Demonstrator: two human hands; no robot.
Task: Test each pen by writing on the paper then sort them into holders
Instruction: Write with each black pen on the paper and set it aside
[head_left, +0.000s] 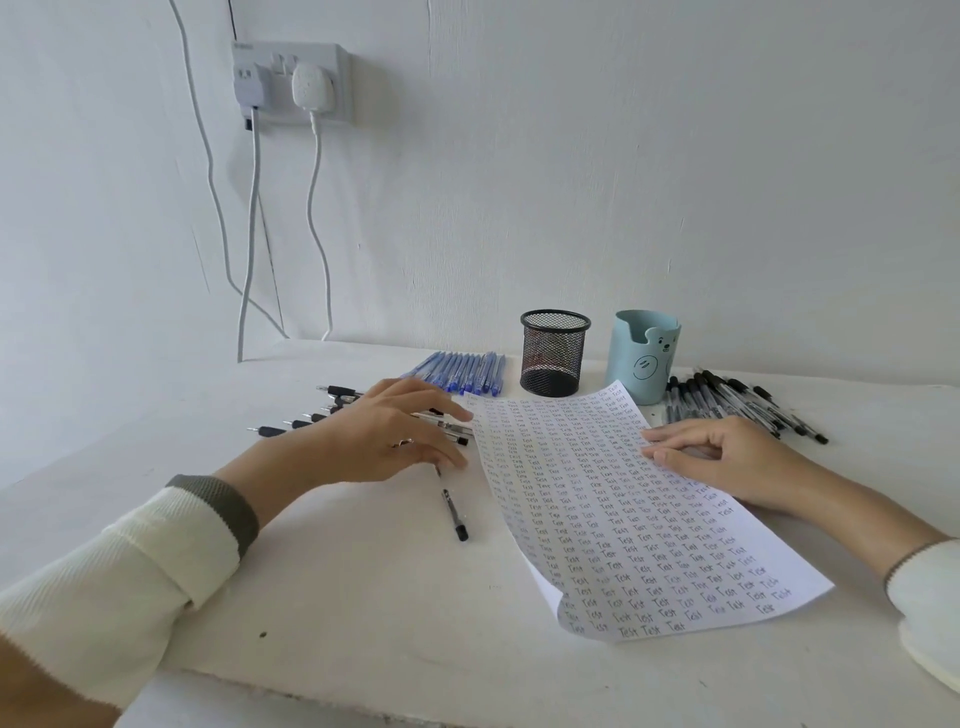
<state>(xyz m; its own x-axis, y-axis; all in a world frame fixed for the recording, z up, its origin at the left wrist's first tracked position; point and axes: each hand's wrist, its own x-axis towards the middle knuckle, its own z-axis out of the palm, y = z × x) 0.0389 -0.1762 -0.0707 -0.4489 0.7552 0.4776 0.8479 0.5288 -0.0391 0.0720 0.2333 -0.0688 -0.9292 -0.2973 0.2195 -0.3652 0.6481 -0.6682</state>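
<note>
Fingers (441, 407) of your left hand (387, 434) lie straight and spread, holding nothing, over a row of black pens (306, 418) left of the paper (623, 525). One loose black pen (453, 508) lies just below your little finger. Your right hand (727, 457) rests at the sheet's right edge, fingers loosely curled, tips on the paper; whether they pinch it is unclear. Behind the sheet stand a black mesh holder (555, 358) and a pale blue bear holder (641, 364), with blue pens (462, 371) left of them and a black pen pile (743, 402) to their right.
</note>
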